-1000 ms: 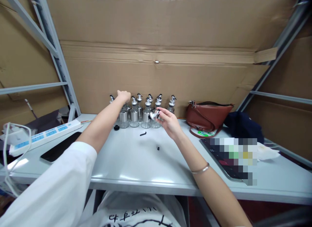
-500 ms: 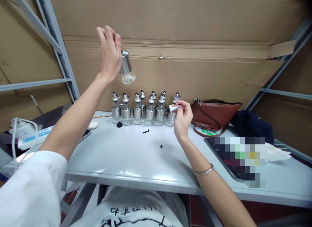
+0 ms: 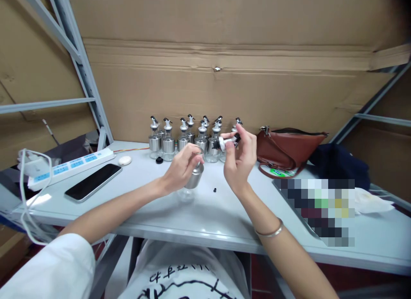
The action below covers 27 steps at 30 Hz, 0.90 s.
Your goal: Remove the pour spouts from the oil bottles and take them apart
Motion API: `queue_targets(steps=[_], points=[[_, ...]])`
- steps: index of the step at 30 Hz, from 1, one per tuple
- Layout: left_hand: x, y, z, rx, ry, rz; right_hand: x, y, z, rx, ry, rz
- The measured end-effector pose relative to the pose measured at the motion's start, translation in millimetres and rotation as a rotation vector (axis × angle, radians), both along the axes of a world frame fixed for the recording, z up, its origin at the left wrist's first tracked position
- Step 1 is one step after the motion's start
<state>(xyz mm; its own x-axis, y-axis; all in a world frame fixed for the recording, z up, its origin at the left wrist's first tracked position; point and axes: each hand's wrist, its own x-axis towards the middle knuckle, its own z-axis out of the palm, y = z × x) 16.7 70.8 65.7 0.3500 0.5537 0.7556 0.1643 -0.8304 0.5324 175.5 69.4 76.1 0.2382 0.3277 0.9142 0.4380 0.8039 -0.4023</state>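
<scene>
My left hand (image 3: 181, 168) is closed round the steel collar of a small glass bottle (image 3: 191, 184), held upright just above the grey table (image 3: 135, 204). Close to its right, my right hand (image 3: 239, 157) pinches a pourer cap (image 3: 226, 142) with a black spout, a little higher than the bottle's neck. Behind both hands, several matching capped bottles (image 3: 167, 140) stand in rows against the cardboard wall.
A brown bag (image 3: 289, 147) and dark cloth (image 3: 340, 168) lie at the right. A black phone (image 3: 93, 182), a white power strip (image 3: 72, 166) and a white disc (image 3: 124, 160) sit at the left. Small black parts (image 3: 214, 189) lie on the table, one (image 3: 158, 160) by the bottles.
My left hand lifted a bottle high out of the row, then brought it down in front of me. My right hand kept the cap and moved beside the bottle.
</scene>
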Motion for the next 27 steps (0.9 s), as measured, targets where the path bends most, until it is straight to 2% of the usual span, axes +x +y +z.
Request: queue_targets(steps=[5, 10, 15, 19, 23, 27], points=[[5.1, -0.7, -21.7, -0.17, -0.108, -0.12, -9.8, -6.5, 2.0, -0.082, 0.054, 0.154], [9.8, -1.8, -28.6, -0.252, -0.292, -0.234, -17.1, -9.3, 0.2, -0.164, 0.009, 0.291], [10.5, 3.1, -31.5, -0.135, -0.289, -0.251, -20.5, -6.1, -3.3, -0.09, -0.034, 0.329], [9.7, 7.3, -33.8, -0.013, -0.265, -0.24, -19.8, -2.6, -6.2, -0.051, -0.085, 0.293], [8.6, 7.5, -33.2, 0.067, -0.242, -0.237, -17.8, -3.2, -7.1, -0.036, -0.225, 0.249], [6.1, 6.7, -35.4, 0.049, -0.2, -0.227, -16.0, -4.4, -12.7, -0.004, -0.331, 0.249]])
